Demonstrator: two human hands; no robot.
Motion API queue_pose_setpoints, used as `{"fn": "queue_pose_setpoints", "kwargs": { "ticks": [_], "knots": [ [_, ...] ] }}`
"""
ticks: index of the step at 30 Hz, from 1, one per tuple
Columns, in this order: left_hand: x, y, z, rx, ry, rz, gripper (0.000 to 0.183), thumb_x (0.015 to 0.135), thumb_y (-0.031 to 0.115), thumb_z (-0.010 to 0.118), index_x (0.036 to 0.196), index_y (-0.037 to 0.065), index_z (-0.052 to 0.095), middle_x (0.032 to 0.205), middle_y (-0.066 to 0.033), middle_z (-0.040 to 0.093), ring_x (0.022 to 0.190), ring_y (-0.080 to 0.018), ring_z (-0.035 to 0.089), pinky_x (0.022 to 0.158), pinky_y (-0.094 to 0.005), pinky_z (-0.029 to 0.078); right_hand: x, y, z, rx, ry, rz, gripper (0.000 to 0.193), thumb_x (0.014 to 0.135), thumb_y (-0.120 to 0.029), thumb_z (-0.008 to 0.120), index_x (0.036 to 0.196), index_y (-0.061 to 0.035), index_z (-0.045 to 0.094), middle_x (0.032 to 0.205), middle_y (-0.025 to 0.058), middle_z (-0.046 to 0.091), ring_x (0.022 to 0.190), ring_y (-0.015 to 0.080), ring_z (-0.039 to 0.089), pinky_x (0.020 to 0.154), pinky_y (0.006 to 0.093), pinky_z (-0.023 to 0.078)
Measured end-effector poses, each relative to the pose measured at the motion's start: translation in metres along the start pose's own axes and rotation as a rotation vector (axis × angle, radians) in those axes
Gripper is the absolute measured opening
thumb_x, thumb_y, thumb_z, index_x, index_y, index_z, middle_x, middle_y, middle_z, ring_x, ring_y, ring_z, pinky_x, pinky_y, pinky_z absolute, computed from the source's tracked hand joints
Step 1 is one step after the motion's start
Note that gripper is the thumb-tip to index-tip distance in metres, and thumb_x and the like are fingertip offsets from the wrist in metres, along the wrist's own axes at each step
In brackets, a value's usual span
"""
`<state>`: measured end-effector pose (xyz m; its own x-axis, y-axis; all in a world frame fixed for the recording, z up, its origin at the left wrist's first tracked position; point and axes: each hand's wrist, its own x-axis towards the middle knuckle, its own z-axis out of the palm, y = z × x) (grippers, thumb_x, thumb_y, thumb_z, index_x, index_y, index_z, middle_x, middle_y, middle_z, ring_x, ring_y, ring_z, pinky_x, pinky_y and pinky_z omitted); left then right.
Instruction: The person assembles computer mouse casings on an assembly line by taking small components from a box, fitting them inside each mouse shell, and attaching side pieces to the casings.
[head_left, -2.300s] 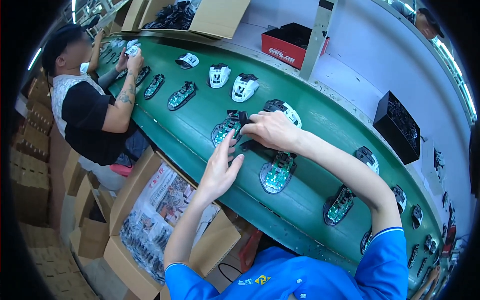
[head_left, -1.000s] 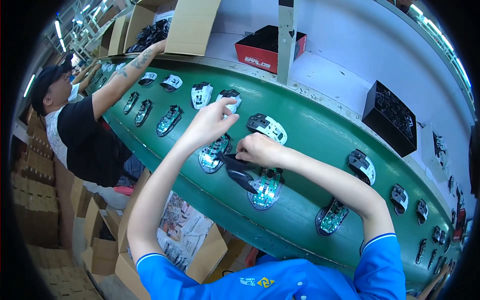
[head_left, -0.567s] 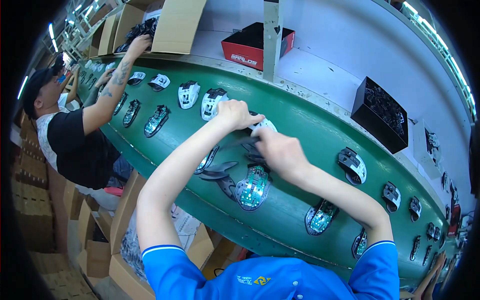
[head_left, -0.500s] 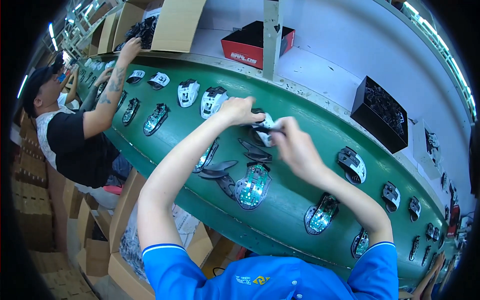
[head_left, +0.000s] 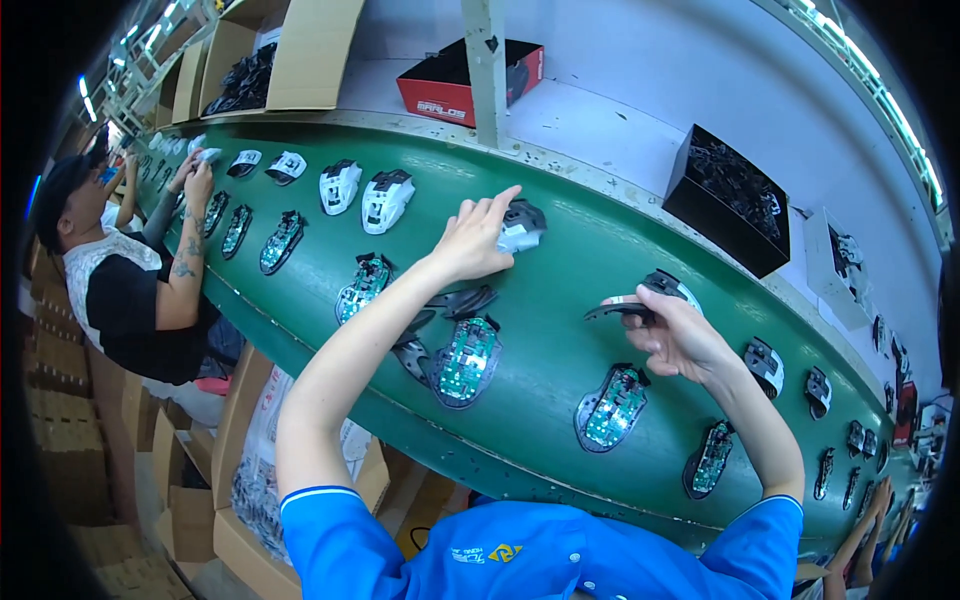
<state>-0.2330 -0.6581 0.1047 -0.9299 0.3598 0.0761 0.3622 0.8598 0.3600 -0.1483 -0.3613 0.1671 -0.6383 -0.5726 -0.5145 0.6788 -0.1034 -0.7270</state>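
Note:
My left hand (head_left: 470, 240) has its fingers stretched out and apart beside a white and black mouse shell (head_left: 522, 230) on the green conveyor belt (head_left: 560, 320). Thumb and fingers of my right hand (head_left: 682, 335) pinch a thin black curved plastic piece (head_left: 612, 310), held above the belt. Behind that hand another mouse shell (head_left: 672, 286) is partly hidden. Below my left forearm lie more black curved pieces (head_left: 466, 301), next to a mouse base with a green circuit board (head_left: 467, 362). A second mouse base (head_left: 612, 410) is nearer my right forearm.
Mouse shells (head_left: 388, 200) line the belt's far side and bases with circuit boards (head_left: 710, 460) its near side. On the shelf stand a red box (head_left: 440, 98), a black box of small dark parts (head_left: 730, 200) and a carton (head_left: 315, 55). A co-worker (head_left: 140, 270) works at left.
My hands have moved apart; the left lies by the mouse shell and the right has gone rightward with the black piece. Shells and bases have shifted left in view. The co-worker's arm has come down.

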Motion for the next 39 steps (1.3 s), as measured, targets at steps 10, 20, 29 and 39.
{"fn": "queue_pose_setpoints", "kwargs": {
  "ticks": [10, 20, 29, 39],
  "knots": [
    [0.005, 0.075, -0.002, -0.553, 0.168, -0.264, 0.071, 0.059, 0.045, 0.08, 0.101, -0.004, 0.052, 0.088, -0.0135, 0.061, 0.064, -0.0179, 0.058, 0.058, -0.0287, 0.05, -0.067, -0.003, -0.023, -0.317, 0.143, -0.299, 0.027, 0.085, -0.017, 0.066, 0.107, -0.0012, 0.066, 0.087, 0.0011, 0.063, 0.07, 0.0043, 0.054, 0.053, 0.0194, 0.047],
    [-0.089, 0.19, -0.062, -1.487, -0.617, -0.282, 0.075, 0.076, 0.029, 0.072, 0.133, 0.0, 0.034, 0.098, -0.0028, 0.052, 0.069, -0.0018, 0.046, 0.043, -0.0155, 0.027, -0.123, 0.001, 0.006, -0.68, 0.09, -0.619, 0.02, 0.075, -0.01, 0.074, 0.094, -0.0051, 0.072, 0.08, 0.0027, 0.059, 0.079, 0.0113, 0.05, 0.071, 0.0243, 0.038],
    [-0.11, 0.189, -0.054, -1.399, -0.676, -0.117, 0.105, 0.062, 0.013, 0.083, 0.143, 0.0, 0.018, 0.123, -0.0116, 0.046, 0.111, -0.0178, 0.048, 0.096, -0.0302, 0.04, -0.127, 0.023, 0.013, -0.689, 0.12, -0.652, 0.024, 0.072, -0.004, 0.076, 0.096, -0.0074, 0.073, 0.077, 0.0013, 0.059, 0.075, 0.0094, 0.052, 0.065, 0.0236, 0.041],
    [-0.122, 0.188, -0.048, -1.134, -0.509, 0.064, 0.114, 0.063, 0.012, 0.081, 0.146, 0.007, 0.003, 0.138, -0.0217, 0.021, 0.128, -0.03, 0.03, 0.101, -0.0379, 0.037, -0.125, 0.032, 0.017, -0.849, 0.154, -0.828, 0.029, 0.067, -0.004, 0.079, 0.096, -0.0093, 0.073, 0.077, 0.0004, 0.056, 0.071, 0.0097, 0.05, 0.061, 0.023, 0.041]
  ]
}}
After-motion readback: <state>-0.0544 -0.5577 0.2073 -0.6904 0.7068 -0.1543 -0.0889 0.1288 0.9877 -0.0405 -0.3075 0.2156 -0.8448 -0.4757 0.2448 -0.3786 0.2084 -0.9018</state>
